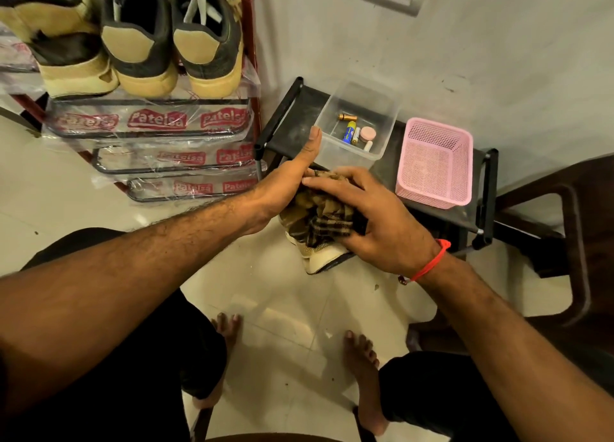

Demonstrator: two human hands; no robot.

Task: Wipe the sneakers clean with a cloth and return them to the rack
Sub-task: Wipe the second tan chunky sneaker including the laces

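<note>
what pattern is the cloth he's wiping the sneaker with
A brown and dark checked plaid cloth, seen in the head view, under the right hand.

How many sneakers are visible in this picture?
4: three on the rack's top shelf, left, middle, right; one under the cloth in the hands. Others may be hidden.
</note>
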